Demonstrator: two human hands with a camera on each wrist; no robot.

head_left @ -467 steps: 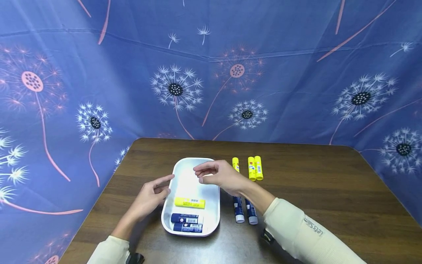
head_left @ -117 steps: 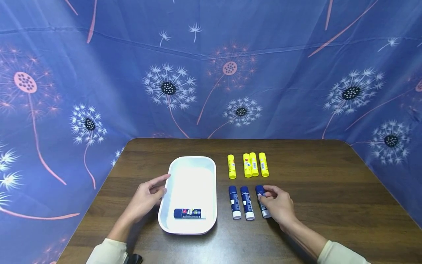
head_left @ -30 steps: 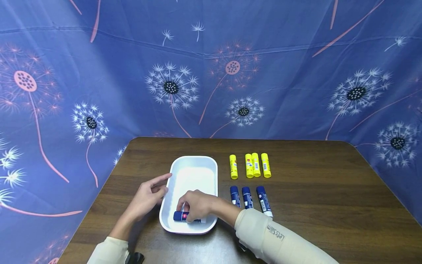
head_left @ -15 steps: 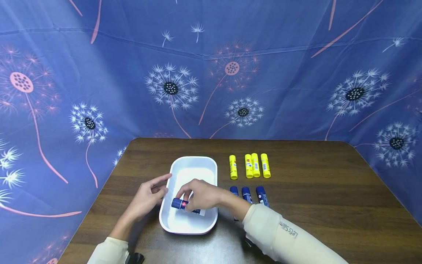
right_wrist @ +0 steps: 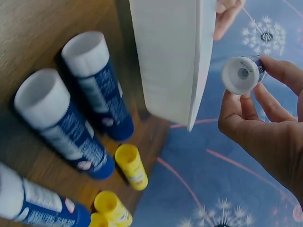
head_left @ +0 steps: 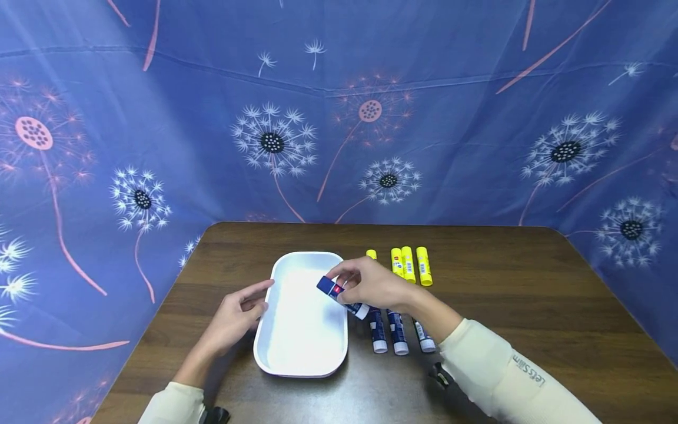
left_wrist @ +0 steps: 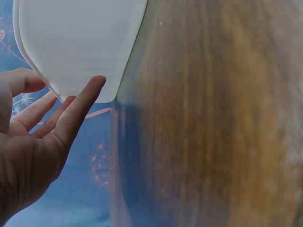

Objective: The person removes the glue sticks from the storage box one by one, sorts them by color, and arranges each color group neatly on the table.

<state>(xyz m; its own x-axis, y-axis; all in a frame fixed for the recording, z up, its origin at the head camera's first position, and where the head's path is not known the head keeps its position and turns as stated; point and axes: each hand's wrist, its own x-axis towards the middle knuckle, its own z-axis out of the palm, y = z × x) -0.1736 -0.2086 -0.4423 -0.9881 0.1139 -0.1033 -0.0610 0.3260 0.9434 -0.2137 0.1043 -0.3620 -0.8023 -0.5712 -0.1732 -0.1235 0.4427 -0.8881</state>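
My right hand (head_left: 371, 284) pinches a dark-blue glue stick (head_left: 329, 287) with a white base, held tilted above the right rim of the white tray (head_left: 296, 335). In the right wrist view the white end of that glue stick (right_wrist: 240, 76) faces the camera. My left hand (head_left: 232, 321) rests on the tray's left side, with fairly straight fingers touching its edge. The left wrist view shows that hand's fingers (left_wrist: 83, 104) against the outside of the tray. Nothing lies inside the tray.
Right of the tray, three blue glue sticks (head_left: 396, 333) lie in a row on the wooden table (head_left: 503, 294), partly covered by my right hand and forearm. Behind them is a row of several yellow glue sticks (head_left: 424, 266). A patterned blue cloth (head_left: 466, 176) hangs behind the table.
My right hand has lifted the last blue glue stick out of the tray and carried it up and right. Earlier the tray also held a yellow one. The left hand stays put.
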